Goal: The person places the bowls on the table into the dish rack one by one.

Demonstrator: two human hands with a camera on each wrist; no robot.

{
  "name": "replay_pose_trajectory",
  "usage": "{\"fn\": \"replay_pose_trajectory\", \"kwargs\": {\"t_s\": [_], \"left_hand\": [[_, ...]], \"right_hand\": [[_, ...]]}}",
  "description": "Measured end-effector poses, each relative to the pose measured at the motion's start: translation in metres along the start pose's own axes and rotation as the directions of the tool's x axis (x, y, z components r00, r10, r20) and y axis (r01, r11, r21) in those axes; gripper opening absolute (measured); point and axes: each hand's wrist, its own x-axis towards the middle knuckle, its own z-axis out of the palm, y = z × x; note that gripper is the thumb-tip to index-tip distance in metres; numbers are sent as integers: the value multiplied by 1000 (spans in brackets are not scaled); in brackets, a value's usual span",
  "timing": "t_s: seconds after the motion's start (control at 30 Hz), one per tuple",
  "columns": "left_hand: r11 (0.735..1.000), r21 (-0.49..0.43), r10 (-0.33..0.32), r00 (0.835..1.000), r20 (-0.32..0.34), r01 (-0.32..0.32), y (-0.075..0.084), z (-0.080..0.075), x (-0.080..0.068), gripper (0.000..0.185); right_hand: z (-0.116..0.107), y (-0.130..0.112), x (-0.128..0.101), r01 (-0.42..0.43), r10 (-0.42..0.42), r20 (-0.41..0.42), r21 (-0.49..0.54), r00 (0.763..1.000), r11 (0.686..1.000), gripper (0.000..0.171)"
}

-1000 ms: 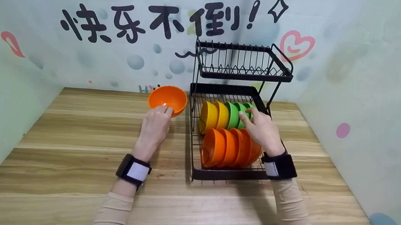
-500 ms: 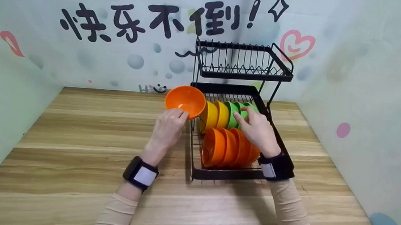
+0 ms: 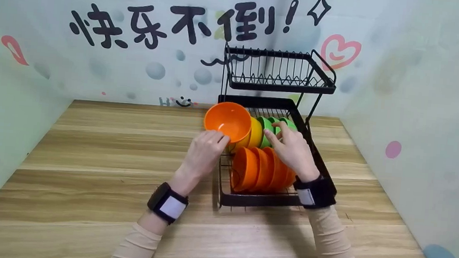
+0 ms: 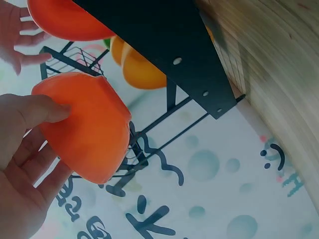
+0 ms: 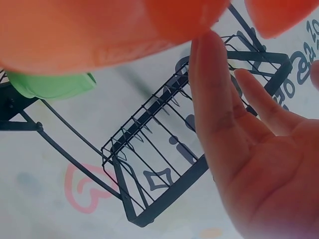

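My left hand [image 3: 217, 139] pinches the rim of an orange bowl [image 3: 227, 121], thumb on its outer wall [image 4: 84, 124], and holds it tilted over the left edge of the black dish rack's lower tray [image 3: 262, 199]. It hangs just in front of the yellow bowls [image 3: 256, 132] standing on edge there. My right hand [image 3: 278, 136] rests straight fingers [image 5: 212, 94] on the green bowls [image 3: 270, 125] behind the yellow ones. A row of orange bowls [image 3: 262, 169] stands in the tray's near half, under my right palm.
The rack's upper tier [image 3: 278, 70] is a bare wire basket above the back of the tray. The rack stands on a wooden table [image 3: 85, 166], with patterned walls close behind and to both sides.
My left hand has carried the orange bowl rightward from the table to the rack's left edge. My right hand slid slightly left along the green bowls.
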Motion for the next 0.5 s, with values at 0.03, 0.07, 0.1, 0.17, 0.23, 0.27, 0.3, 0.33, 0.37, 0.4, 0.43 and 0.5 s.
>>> {"fn": "replay_pose_trajectory", "kwargs": {"t_s": [0.03,0.07,0.1,0.17,0.23,0.27,0.3,0.33,0.37,0.4,0.43,0.5], "left_hand": [[1000,1,8,1000,2,-8,1,0,0,18],[1000,2,15,1000,3,-15,2,0,0,18],[1000,2,22,1000,3,-22,4,1,0,18],[999,3,35,999,-2,-35,6,1,1,17],[999,5,48,999,-16,-48,9,2,1,15],[998,6,55,998,-25,-55,10,2,1,15],[998,7,62,998,-33,-62,11,2,1,14],[998,10,69,997,-40,-69,12,3,1,14],[997,11,75,996,-42,-75,13,3,1,13],[997,11,81,996,-43,-80,14,3,1,13],[996,9,85,996,-42,-85,15,3,2,13],[996,8,93,995,-36,-93,17,3,1,13]], "right_hand": [[0,0,0,4,-4,-1,4,1000,1000,49],[0,0,0,6,-6,-2,5,1000,1000,49],[0,0,0,9,-9,-4,5,1000,1000,50],[-1,-1,0,15,-15,-8,8,1000,1000,50],[-1,-1,0,18,-18,-11,13,1000,1000,50],[-1,-1,0,19,-19,-12,16,1000,1000,50],[-1,-1,0,22,-21,-12,18,1000,1000,50],[-1,-2,-1,23,-23,-12,22,1000,999,51],[-1,-2,-1,23,-23,-12,26,1000,999,51],[-1,-2,-1,22,-22,-12,30,1000,999,51],[-1,-2,-1,24,-24,-11,34,1000,999,51],[-1,-3,-1,31,-30,-15,34,999,999,52]]}}
